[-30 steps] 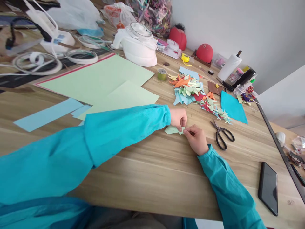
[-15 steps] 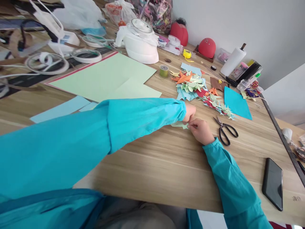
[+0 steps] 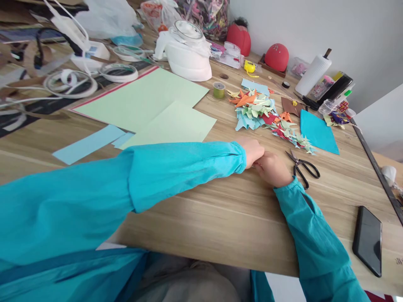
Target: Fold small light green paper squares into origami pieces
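My left hand and my right hand meet knuckle to knuckle above the wooden table. Both have curled, closed fingers; whatever is between them is hidden by the hands. Just right of my right hand lies a pair of black-handled scissors, blades parted. Beyond the hands spreads a pile of folded paper pieces in blue, green, orange and red, which look like small paper cranes. A spool of green thread stands to the left of that pile.
Pale green sheets and blue paper strips lie to the left. Past the scissors is a teal sheet. A phone rests at the right. At the back are a white wrapped form, a yellow tape measure and coiled cords.
My hands have come closer together, and my left hand now overlaps the right one's fingertips. The pale green paper piece seen beneath them before is now hidden. The view has shifted slightly.
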`<control>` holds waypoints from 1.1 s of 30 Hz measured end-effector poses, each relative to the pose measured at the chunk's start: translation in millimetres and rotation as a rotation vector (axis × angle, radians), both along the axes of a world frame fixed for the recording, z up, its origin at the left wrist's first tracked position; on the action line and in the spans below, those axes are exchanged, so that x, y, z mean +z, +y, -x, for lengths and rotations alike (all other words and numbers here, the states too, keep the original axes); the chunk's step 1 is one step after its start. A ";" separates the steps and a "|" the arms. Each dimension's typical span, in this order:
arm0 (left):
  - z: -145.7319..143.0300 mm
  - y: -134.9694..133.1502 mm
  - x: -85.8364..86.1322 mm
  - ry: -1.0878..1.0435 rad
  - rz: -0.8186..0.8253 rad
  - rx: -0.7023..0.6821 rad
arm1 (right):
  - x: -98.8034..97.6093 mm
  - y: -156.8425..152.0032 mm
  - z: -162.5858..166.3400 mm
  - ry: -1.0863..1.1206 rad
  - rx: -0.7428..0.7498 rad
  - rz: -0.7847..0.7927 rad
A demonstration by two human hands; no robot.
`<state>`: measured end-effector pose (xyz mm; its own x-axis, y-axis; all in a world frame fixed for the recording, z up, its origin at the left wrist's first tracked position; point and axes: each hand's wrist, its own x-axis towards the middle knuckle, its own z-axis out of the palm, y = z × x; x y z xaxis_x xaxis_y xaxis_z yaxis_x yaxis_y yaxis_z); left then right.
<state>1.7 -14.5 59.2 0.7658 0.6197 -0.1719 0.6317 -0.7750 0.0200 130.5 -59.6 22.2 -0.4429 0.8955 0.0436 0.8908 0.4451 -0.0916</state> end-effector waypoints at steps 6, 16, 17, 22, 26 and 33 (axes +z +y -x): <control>8.9 -25.2 -12.0 -0.001 -0.152 -0.071 | 1.0 -0.7 -5.8 -0.043 0.067 -0.011; 19.8 -14.6 -24.4 -0.059 -0.170 -0.112 | 2.3 -2.8 -3.8 -0.201 0.110 -0.120; 19.1 -13.5 -23.7 -0.055 -0.167 -0.121 | 1.0 -2.7 -3.8 -0.210 0.114 -0.131; 18.7 -15.6 -23.4 -0.062 -0.196 -0.149 | -2.2 -3.3 -2.8 -0.212 0.111 -0.141; 23.3 -15.5 -30.2 -0.117 -0.239 -0.151 | -2.2 -4.5 -3.9 -0.162 0.125 -0.132; 33.7 -4.2 -54.0 -0.300 -0.304 -0.209 | -6.1 -4.7 -10.2 -0.164 0.170 -0.126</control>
<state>-32.0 -18.7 5.1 0.8676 0.4346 0.2414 0.4623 -0.8840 -0.0699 140.7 -64.3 16.1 -0.5966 0.7999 0.0656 0.8009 0.5881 0.1130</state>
